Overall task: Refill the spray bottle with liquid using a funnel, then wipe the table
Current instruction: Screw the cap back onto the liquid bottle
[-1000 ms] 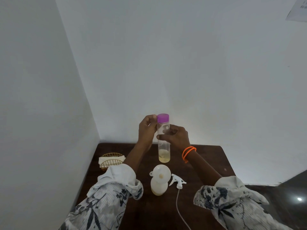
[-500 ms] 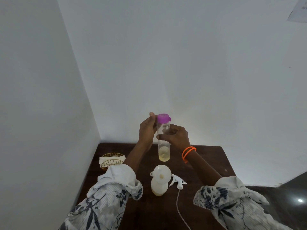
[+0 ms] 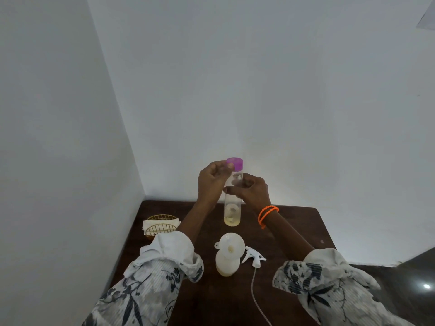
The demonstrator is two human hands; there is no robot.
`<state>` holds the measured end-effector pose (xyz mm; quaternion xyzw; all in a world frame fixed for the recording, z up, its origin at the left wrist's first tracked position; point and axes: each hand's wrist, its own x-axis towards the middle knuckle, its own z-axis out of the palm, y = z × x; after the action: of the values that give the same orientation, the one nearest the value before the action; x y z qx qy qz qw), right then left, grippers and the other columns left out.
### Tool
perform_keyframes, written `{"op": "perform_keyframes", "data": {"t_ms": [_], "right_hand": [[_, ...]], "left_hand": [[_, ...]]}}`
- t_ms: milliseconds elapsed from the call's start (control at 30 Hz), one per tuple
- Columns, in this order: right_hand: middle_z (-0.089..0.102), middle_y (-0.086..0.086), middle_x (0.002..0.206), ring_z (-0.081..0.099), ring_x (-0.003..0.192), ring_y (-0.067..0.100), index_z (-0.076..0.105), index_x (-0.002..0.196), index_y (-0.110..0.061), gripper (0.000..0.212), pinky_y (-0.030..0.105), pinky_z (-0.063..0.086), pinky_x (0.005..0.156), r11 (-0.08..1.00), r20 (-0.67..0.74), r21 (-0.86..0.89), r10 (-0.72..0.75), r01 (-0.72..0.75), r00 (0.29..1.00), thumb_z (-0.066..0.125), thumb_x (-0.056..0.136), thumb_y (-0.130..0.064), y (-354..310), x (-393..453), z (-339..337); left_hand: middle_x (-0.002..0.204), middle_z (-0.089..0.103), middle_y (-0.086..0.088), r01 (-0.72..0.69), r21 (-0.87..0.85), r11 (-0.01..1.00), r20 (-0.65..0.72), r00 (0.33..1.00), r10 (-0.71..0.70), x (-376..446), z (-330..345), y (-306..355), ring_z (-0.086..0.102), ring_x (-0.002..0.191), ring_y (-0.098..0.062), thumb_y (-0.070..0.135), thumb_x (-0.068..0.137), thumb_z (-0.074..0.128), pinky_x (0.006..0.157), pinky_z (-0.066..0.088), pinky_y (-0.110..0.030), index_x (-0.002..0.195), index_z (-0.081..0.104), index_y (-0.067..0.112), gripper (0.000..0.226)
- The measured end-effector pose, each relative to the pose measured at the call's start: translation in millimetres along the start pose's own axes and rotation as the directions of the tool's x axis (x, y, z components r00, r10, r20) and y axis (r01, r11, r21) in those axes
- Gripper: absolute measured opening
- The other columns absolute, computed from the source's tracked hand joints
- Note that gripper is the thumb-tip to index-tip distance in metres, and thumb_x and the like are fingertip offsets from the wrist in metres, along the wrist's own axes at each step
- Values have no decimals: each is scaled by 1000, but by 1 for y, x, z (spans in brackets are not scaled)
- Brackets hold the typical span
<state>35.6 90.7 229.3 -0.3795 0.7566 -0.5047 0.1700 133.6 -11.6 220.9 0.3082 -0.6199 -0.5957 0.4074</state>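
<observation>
Between both hands (image 3: 213,182), clear bottle (image 3: 233,208) upright; left grip at purple cap (image 3: 235,163).

The surface (image 3: 294,222) is seen in the lower middle of the frame, set into a corner formed by 2 walls. A tall bottle (image 3: 232,208) is held upright above its far middle, at the centre of the frame. The left hand (image 3: 213,182) is placed at the cap (image 3: 234,164) on top, and the right hand (image 3: 253,191) is wrapped around the body just below. Nearer the lower edge, a funnel (image 3: 231,247) is seated in the spray bottle (image 3: 227,264). Just right of it, the spray head (image 3: 254,256) is laid on the surface, its tube (image 3: 255,295) trailed toward the bottom edge. A wire holder (image 3: 161,223) with folded cloths (image 3: 150,225) in it is found at the surface's left side.
</observation>
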Motion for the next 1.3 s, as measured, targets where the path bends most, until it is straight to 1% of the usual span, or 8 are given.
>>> {"op": "perform_keyframes", "data": {"t_ms": [100, 267, 433, 567, 733, 967, 1133, 1300], "right_hand": [[78, -5, 80, 74, 75, 13, 75, 83, -32, 27, 35, 62, 79, 1000, 24, 26, 3, -4, 1000, 93, 63, -31, 0, 5, -1], [76, -5, 73, 73, 73, 13, 77, 82, -22, 32, 36, 59, 75, 999, 41, -23, -33, 34, 999, 88, 60, -43, -2, 16, 9], [78, -5, 78, 75, 77, 13, 80, 87, -20, 33, 38, 62, 81, 1000, 117, -15, 4, -2, 993, 94, 61, -34, 10, 32, 13], [79, -5, 80, 74, 80, 10, 80, 87, -20, 31, 26, 56, 76, 1000, 162, -1, 17, -17, 987, 95, 62, -31, 12, 44, 23], [77, 1, 83, 73, 83, 19, 77, 89, -16, 40, 39, 59, 79, 991, 234, -123, 76, -49, 969, 94, 61, -39, 28, 71, 50], [77, 4, 110, 70, 102, 22, 75, 116, -18, 54, 38, 56, 94, 968, 249, -238, 134, -74, 959, 92, 65, -23, 65, 99, 99], [75, 9, 116, 68, 107, 26, 72, 121, -14, 48, 31, 52, 93, 958, 261, -275, 152, -78, 953, 82, 75, -14, 88, 109, 129], [73, 13, 119, 67, 111, 29, 69, 124, -10, 51, 40, 54, 99, 949, 290, -302, 177, -86, 941, 82, 75, -12, 104, 116, 153]], "left_hand": [[111, 78, -1, -46, 47, 998, 12, 999, 45, 3, -3, 2, 73, 106, -18, 61, 83, 67, 94, 60, -35, 121, 74, 14, 61], [110, 77, 2, -110, 143, 984, -42, 992, 117, 6, -5, 2, 72, 100, -10, 38, 83, 85, 86, 59, -18, 122, 72, 14, 48], [108, 80, 2, -132, 146, 980, 78, 989, 122, 16, -18, -2, 74, 101, -12, 33, 92, 76, 94, 59, -30, 123, 76, 15, 36], [100, 81, 5, -123, 144, 982, 137, 985, 103, 29, -30, -7, 74, 99, -15, 37, 91, 75, 94, 59, -37, 117, 78, 26, 28], [106, 79, 12, -117, 323, 939, 126, 989, 80, 52, -50, -29, 69, 94, 0, 48, 82, 82, 82, 53, -26, 118, 78, 30, 41], [120, 77, 4, -70, 419, 906, 216, 976, -25, 68, -68, -88, 69, 114, -10, 23, 83, 85, 100, 53, -30, 129, 72, 18, 48], [125, 75, 0, 8, 487, 873, 200, 972, -121, 80, -77, -127, 68, 119, -17, 20, 81, 85, 109, 50, -38, 132, 70, 16, 53], [122, 76, 0, 36, 517, 855, 185, 971, -152, 88, -88, -147, 68, 117, -16, 14, 81, 84, 104, 49, -27, 129, 72, 16, 50]]}}
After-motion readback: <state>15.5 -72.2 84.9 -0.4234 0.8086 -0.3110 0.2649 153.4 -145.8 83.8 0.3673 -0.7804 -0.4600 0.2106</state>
